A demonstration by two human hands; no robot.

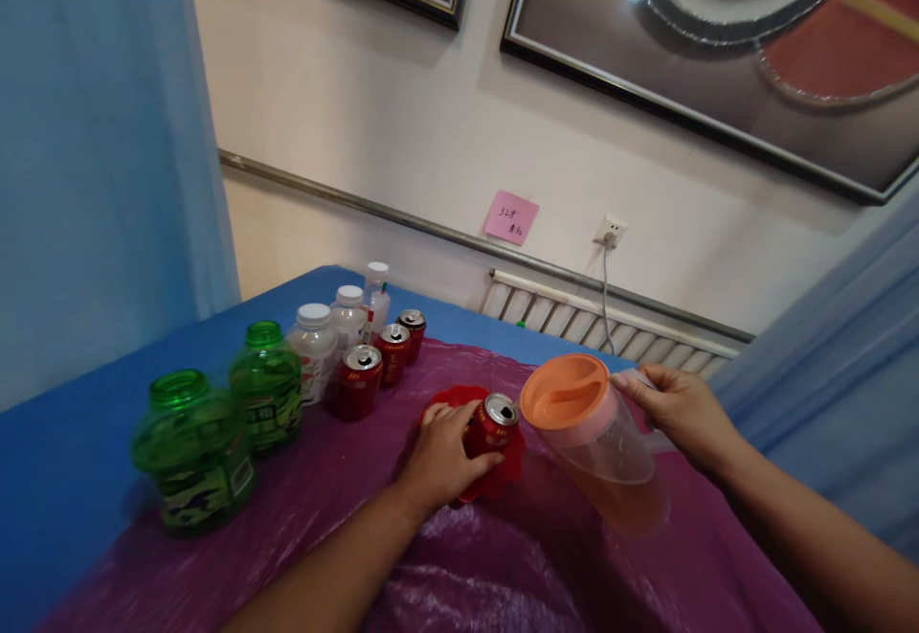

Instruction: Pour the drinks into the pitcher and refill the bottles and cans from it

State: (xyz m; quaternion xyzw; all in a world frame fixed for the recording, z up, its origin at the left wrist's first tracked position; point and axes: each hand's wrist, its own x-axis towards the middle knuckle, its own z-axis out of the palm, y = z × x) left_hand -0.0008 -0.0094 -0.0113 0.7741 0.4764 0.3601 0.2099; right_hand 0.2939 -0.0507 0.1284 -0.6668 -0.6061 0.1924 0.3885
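Note:
My left hand [439,461] is wrapped round a red drink can [494,427] that stands on a red flower-shaped plate [459,396] on the purple cloth. The can's top is open. My right hand [679,408] grips the handle of a clear plastic pitcher [610,451] with an orange lid [565,389]. The pitcher is tilted toward the can, its lid close beside the can's top, and an orange-brown liquid lies in its lower part.
Three more red cans [361,379] stand in a row to the left, with white-capped clear bottles [316,346] behind them and two green jars [193,451] nearer the left edge. The blue table [64,461] meets a wall with a radiator [610,327] behind.

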